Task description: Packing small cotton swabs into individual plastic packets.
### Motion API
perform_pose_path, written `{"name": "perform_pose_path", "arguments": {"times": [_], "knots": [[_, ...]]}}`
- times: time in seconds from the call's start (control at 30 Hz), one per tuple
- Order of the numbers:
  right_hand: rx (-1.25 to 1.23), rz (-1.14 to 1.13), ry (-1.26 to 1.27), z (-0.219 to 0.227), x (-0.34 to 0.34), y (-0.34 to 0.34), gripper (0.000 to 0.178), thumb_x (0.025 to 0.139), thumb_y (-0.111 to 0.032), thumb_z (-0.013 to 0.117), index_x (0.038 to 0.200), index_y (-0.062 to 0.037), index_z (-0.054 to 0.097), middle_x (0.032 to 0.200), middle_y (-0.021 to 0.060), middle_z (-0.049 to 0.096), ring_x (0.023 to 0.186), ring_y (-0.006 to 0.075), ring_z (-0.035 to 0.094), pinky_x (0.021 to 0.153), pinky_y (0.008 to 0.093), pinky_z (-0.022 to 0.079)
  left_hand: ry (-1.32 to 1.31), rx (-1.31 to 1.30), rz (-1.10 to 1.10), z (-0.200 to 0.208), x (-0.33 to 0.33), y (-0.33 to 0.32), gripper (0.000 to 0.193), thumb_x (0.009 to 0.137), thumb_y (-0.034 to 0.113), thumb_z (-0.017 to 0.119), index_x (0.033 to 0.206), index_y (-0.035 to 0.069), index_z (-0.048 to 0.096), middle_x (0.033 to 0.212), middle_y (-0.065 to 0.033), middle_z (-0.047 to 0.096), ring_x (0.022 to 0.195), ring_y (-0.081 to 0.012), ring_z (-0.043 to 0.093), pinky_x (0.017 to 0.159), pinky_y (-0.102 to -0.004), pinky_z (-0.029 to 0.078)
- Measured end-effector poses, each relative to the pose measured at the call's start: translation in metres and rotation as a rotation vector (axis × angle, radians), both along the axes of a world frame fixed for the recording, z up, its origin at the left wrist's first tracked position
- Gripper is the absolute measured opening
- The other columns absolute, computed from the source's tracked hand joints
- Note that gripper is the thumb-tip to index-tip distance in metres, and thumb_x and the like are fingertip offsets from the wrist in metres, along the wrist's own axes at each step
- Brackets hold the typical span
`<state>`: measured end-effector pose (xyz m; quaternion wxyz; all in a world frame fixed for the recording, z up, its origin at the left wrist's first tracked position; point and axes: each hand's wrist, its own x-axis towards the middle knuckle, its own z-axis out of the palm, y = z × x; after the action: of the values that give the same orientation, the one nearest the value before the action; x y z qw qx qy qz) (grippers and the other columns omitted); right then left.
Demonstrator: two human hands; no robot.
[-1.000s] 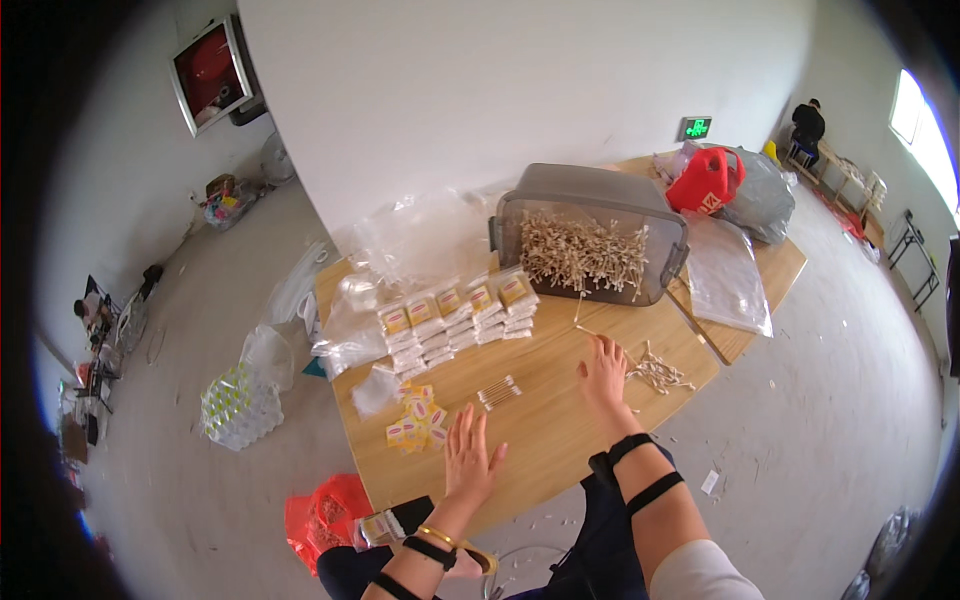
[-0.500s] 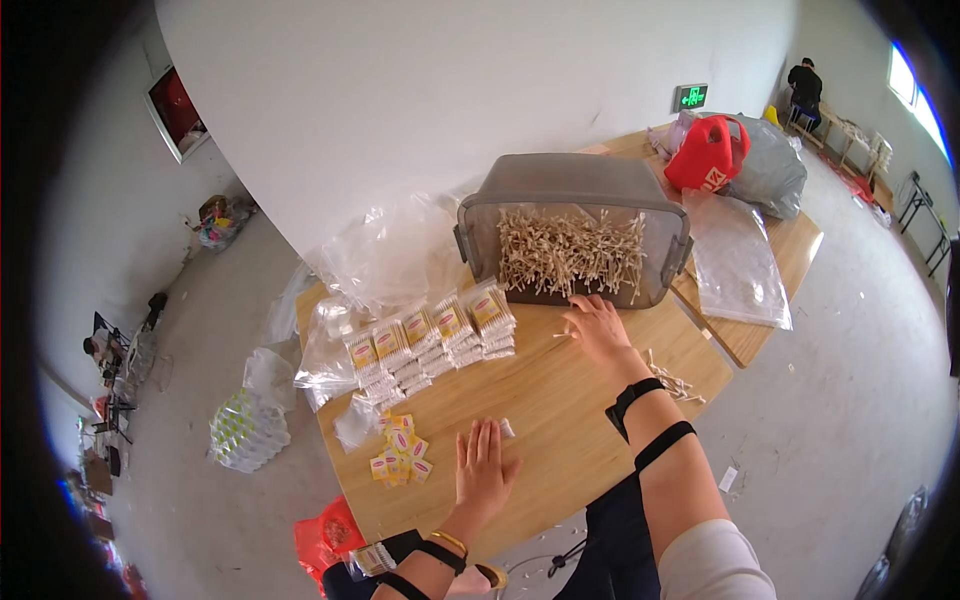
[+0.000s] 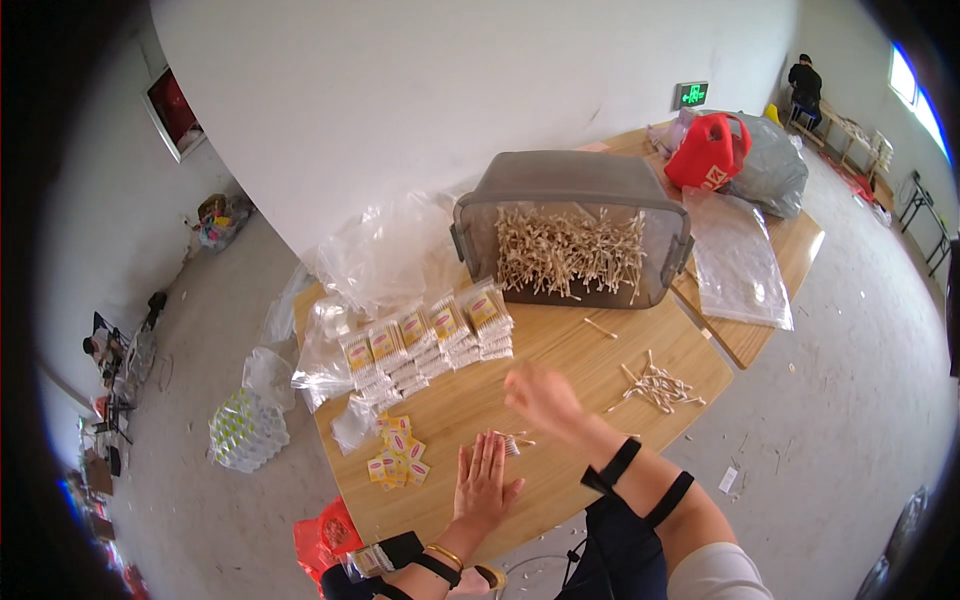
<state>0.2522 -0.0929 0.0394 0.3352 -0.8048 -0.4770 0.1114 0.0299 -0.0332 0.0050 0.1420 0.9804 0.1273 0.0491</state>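
My left hand [image 3: 484, 485] lies flat on the table with its fingers stretched out. Beside its fingertips is a small bunch of cotton swabs [image 3: 514, 442]. Just beyond, over the middle of the table, my right hand [image 3: 545, 400] is curled and blurred; whatever it may hold is hidden. To its right is a loose pile of cotton swabs [image 3: 662, 388], and a single swab [image 3: 600, 328] lies in front of the bin. The grey plastic bin [image 3: 575, 180] rests on its side, its open front showing a mass of swabs. Small yellow and white cards [image 3: 400, 458] are scattered left of my left hand.
Filled swab packets [image 3: 430, 335] stand in rows behind the cards. Clear plastic bags [image 3: 375, 250] lie at the table's back left. A flat clear bag [image 3: 740, 260], a red container [image 3: 708, 152] and a grey bag [image 3: 775, 165] sit to the right. Another person [image 3: 803, 90] is far off.
My right hand has come from the bin's opening back toward my left hand, curling up. More swabs show by my left fingertips, and the right-hand pile is less covered by my arm.
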Motion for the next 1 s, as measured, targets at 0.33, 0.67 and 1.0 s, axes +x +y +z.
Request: {"name": "perform_pose_path", "arguments": {"times": [0.33, 0.67, 1.0], "knots": [[-0.060, -0.566, -0.217, 0.003, 0.165, 0.045, 0.050, 0.086, -0.036, 0.075, 0.124, -0.0098, 0.056, 0.121, 0.0145, 0.059, 0.116, 0.0327, 0.058, 0.088, 0.0445, 0.054, 0.000, 0.014, -0.006, 0.005, 0.002, 0.000, 0.077, 0.098, 0.049, 0.049, 0.158, 0.005, 0.027, 0.166, -0.0123, 0.023, 0.153, -0.0284, 0.023, 0.123, -0.0581, 0.012], [0.066, -0.780, -0.009, -0.004, 0.166, 0.040, 0.030, 0.089, -0.022, 0.069, 0.113, -0.0065, 0.064, 0.099, 0.0139, 0.070, 0.097, 0.0352, 0.067, 0.078, 0.0463, 0.054, -0.012, -0.025, 0.024, 0.013, 0.003, -0.004, 0.074, 0.097, 0.043, 0.053, 0.157, 0.007, 0.030, 0.163, -0.0101, 0.030, 0.151, -0.0264, 0.028, 0.122, -0.0573, 0.016], [0.043, -0.365, 0.476, -0.044, 0.111, -0.044, 0.030, 0.085, -0.022, 0.077, 0.113, -0.0109, 0.072, 0.101, 0.0107, 0.072, 0.085, 0.0178, 0.071, 0.075, 0.0329, 0.056, -0.109, -0.040, 0.018, 0.008, 0.003, -0.002, 0.073, 0.090, 0.036, 0.062, 0.152, 0.006, 0.037, 0.153, -0.0096, 0.040, 0.146, -0.0278, 0.034, 0.122, -0.0571, 0.019]]}}
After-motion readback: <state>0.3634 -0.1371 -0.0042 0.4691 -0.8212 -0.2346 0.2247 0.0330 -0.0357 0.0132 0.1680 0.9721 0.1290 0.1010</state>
